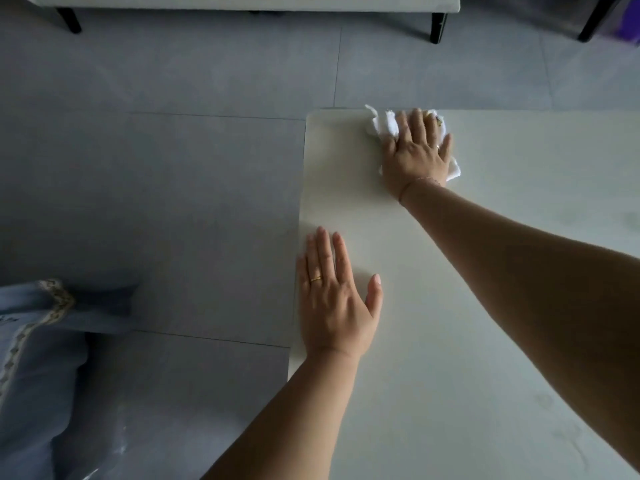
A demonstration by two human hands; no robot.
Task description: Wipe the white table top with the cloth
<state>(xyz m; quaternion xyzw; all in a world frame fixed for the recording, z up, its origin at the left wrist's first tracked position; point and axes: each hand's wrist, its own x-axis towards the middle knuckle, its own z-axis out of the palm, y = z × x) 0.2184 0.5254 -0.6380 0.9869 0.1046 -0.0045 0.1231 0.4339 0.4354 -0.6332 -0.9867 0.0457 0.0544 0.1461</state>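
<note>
The white table top (pixel 485 271) fills the right half of the view, its left edge running down the middle. A crumpled white cloth (pixel 382 124) lies near the table's far left corner. My right hand (pixel 417 154) presses flat on the cloth with straight, spread fingers, covering most of it. My left hand (pixel 334 296) rests flat on the table beside its left edge, nearer to me, fingers straight and holding nothing.
Grey tiled floor (pixel 156 185) lies left of and beyond the table. A white bench on black legs (pixel 438 26) stands at the far side. A blue fabric cushion (pixel 31 358) with patterned trim sits at the lower left.
</note>
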